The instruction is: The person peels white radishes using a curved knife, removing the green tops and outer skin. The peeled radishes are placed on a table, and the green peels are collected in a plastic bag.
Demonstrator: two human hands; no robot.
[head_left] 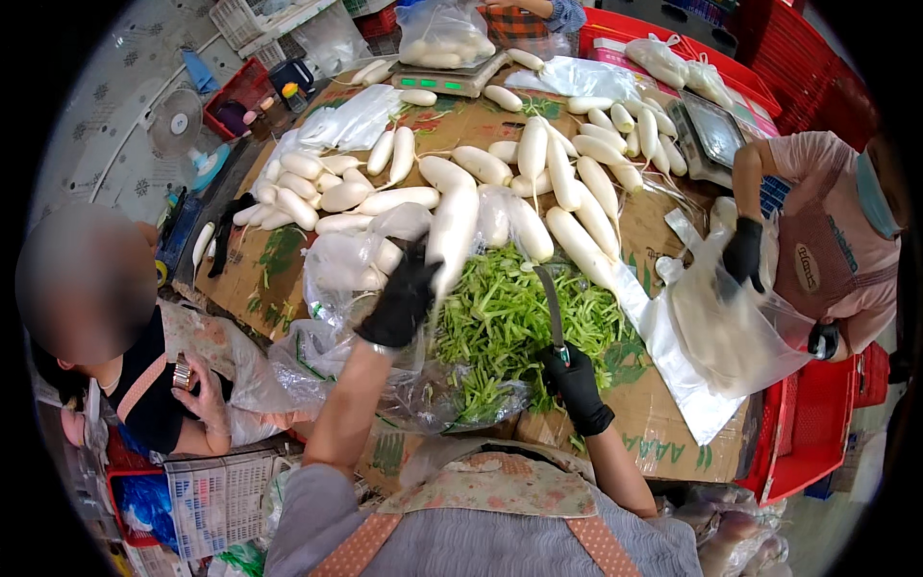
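Note:
In my right hand (574,385), gloved in black, is a knife (552,303), its curved blade pointing up and away from me. My left hand (404,298), also black-gloved, is closed around the near part of a long white radish (454,236); motion blurs it slightly. A heap of chopped green radish stalks (510,322) lies beneath and between both hands, partly on clear plastic sheeting (423,399). Several more white radishes (577,240) are spread beyond the heap. Beside my left hand, a clear bag (341,262) holds some radishes.
Cardboard (673,423) covers the table. At right, a co-worker's gloved hands hold a plastic bag (735,322) near red crates (812,423). Another person sits at left with a phone-like object (183,371). A scale (452,77) carries bagged radishes at the far side; another scale (707,135) stands right.

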